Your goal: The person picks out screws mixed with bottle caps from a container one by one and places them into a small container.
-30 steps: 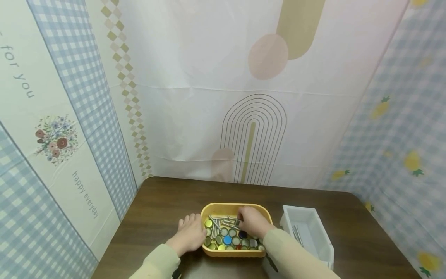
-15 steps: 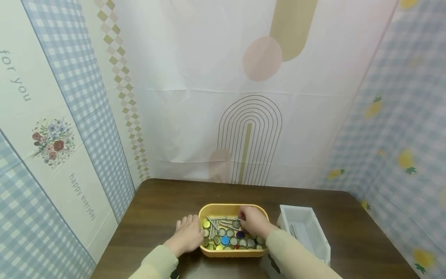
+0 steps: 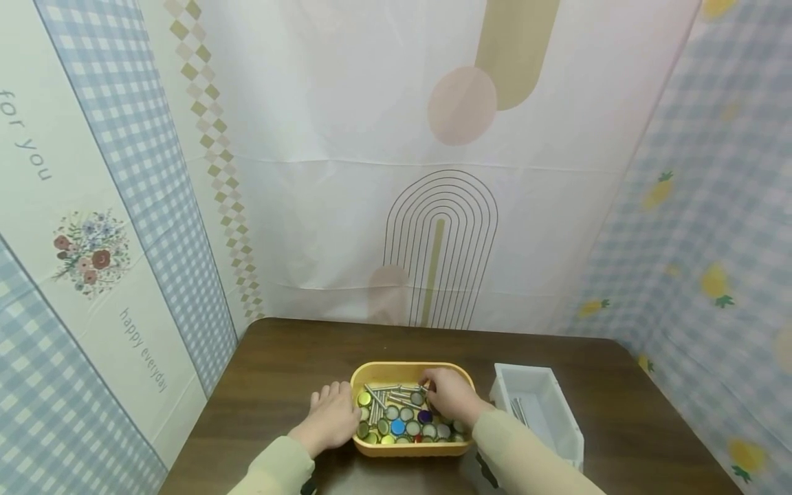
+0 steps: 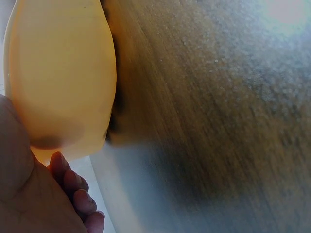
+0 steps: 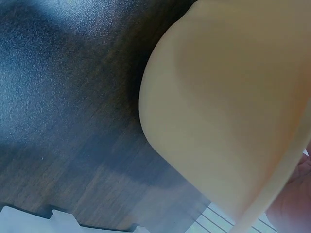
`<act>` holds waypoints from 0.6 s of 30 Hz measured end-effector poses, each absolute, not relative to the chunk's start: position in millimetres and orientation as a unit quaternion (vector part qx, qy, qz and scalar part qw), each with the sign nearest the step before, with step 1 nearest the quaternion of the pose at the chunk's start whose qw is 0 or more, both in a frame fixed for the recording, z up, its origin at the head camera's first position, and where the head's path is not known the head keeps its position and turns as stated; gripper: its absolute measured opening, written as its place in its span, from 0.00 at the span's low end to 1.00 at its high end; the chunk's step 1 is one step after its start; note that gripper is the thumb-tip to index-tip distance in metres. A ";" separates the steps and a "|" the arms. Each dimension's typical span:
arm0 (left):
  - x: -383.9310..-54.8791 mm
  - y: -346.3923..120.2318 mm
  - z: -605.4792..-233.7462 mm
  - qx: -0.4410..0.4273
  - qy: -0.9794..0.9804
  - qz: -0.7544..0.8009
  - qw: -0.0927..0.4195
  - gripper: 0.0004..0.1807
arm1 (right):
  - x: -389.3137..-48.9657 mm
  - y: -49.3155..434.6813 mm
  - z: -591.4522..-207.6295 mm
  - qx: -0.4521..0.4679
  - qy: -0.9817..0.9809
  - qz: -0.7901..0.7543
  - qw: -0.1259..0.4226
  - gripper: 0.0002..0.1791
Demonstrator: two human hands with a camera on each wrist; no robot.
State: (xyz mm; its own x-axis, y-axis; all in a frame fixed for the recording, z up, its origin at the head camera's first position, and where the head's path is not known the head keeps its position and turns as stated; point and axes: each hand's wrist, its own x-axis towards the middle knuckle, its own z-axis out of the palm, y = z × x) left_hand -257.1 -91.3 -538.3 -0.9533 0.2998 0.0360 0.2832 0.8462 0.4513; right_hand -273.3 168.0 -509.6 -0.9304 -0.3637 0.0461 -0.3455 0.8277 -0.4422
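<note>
A yellow tub [image 3: 411,450] stands on the table, holding several bottle caps [image 3: 398,427] and several long silver bolts [image 3: 376,399]. My left hand [image 3: 331,416] lies against the tub's left end, fingers pointing forward; in the left wrist view its loosely bent fingers [image 4: 73,182] show beside the tub wall. My right hand [image 3: 454,395] reaches over the right side into the tub, its fingers curled down among the bolts near the far wall. A silver tip shows at its fingertips, apparently a pinched bolt, mostly hidden. The right wrist view shows mainly the tub's outer wall [image 5: 218,97].
A white bin [image 3: 547,402] with a few silver bolts [image 3: 519,410] in it stands to the right of the tub. The brown table [image 3: 297,357] ends at patterned cloth behind and at both sides. My right forearm crosses between tub and bin.
My right hand has shifted slightly among the bolts, and a bottle cap beside its fingers shows more fully. The left hand keeps its place at the tub. The head view has drifted a little.
</note>
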 end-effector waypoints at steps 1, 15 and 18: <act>-256.8 -91.3 -537.8 0.153 0.960 0.234 0.020 0.11 | -273.2 168.4 -509.7 -0.184 0.955 -0.230 0.021 0.11; -255.4 -91.2 -534.5 0.152 0.960 0.232 0.020 0.12 | -268.5 168.8 -506.0 -0.171 0.949 -0.265 0.031 0.09; -255.6 -91.3 -537.7 0.154 0.959 0.238 0.013 0.11 | -268.3 168.0 -505.6 -0.166 0.949 -0.265 0.032 0.09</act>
